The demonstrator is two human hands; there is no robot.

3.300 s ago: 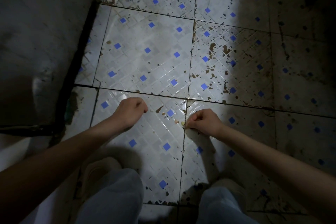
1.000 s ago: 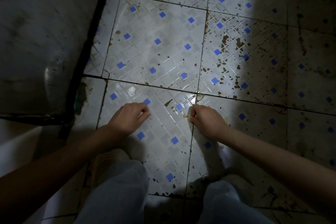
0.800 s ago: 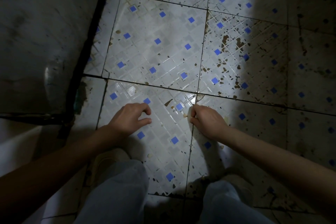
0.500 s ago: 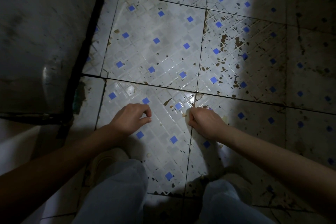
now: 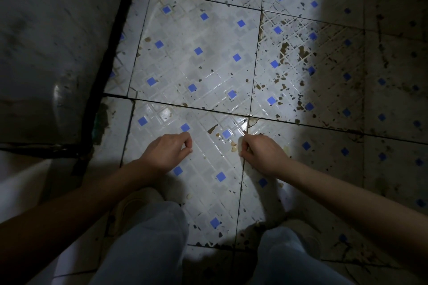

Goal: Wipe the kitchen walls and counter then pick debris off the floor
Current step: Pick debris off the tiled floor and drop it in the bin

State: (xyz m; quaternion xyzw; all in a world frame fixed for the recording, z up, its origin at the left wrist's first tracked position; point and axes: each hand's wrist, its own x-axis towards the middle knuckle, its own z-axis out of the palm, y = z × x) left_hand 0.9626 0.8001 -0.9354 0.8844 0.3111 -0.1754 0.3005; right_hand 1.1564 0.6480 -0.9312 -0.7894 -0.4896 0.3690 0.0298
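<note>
Since the earlier frames, our left hand has curled its fingers again — empty, we judge. Our right hand is curled too; whether it pinches anything we cannot tell. Pale debris crumbs lie just beside it on the tiled floor — light, brittle, best pinched singly. No writing shows.
</note>
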